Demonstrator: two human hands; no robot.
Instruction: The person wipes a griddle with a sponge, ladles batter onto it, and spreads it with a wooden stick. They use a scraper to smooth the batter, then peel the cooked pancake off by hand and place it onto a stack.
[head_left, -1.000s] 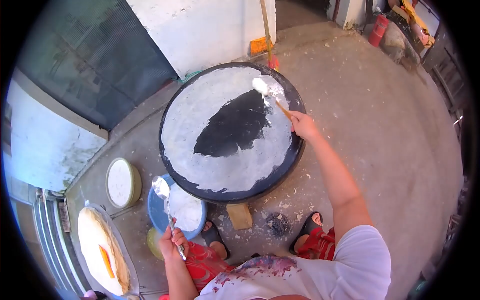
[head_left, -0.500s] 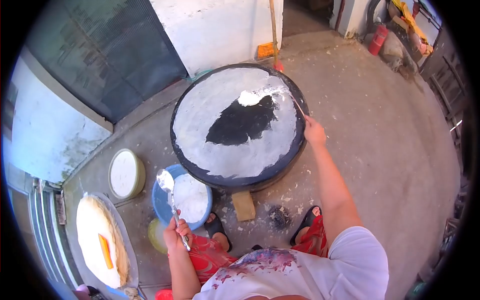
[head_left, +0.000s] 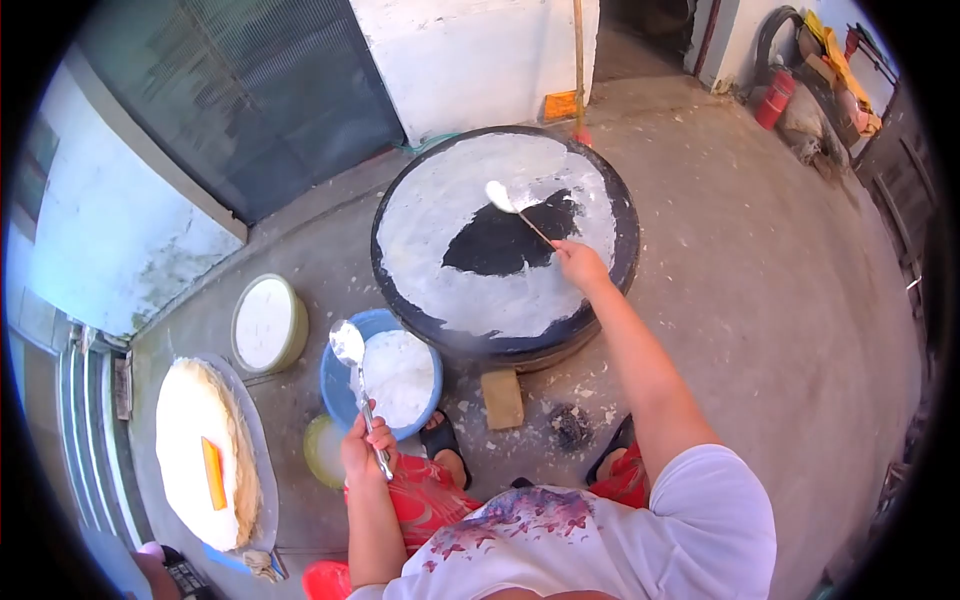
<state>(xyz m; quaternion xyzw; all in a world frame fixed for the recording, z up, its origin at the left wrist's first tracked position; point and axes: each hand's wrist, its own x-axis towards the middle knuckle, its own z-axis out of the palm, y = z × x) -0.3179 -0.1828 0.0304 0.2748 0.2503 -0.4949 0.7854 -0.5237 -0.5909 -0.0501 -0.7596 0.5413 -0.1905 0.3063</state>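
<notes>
A large round black griddle (head_left: 625,215) sits on the concrete floor, mostly coated with thin white batter (head_left: 440,215) around a bare black patch (head_left: 500,245) in the middle. My right hand (head_left: 578,264) holds a wooden-handled spreader (head_left: 515,208) whose batter-covered tip rests at the upper edge of the bare patch. My left hand (head_left: 364,448) grips a metal ladle (head_left: 352,362) upright, its bowl above the rim of a blue bowl of white batter (head_left: 385,378) beside the griddle.
A pale green tub (head_left: 266,324) of white batter stands left of the blue bowl. A round tray with a stack of thin sheets (head_left: 205,460) lies at lower left. A brick (head_left: 500,397) props the griddle. A broom handle (head_left: 578,50) leans behind it; a white wall stands beyond.
My right hand has swept the spreader across the top of the griddle from right to left, shrinking the bare patch. The left hand and ladle stayed over the blue bowl.
</notes>
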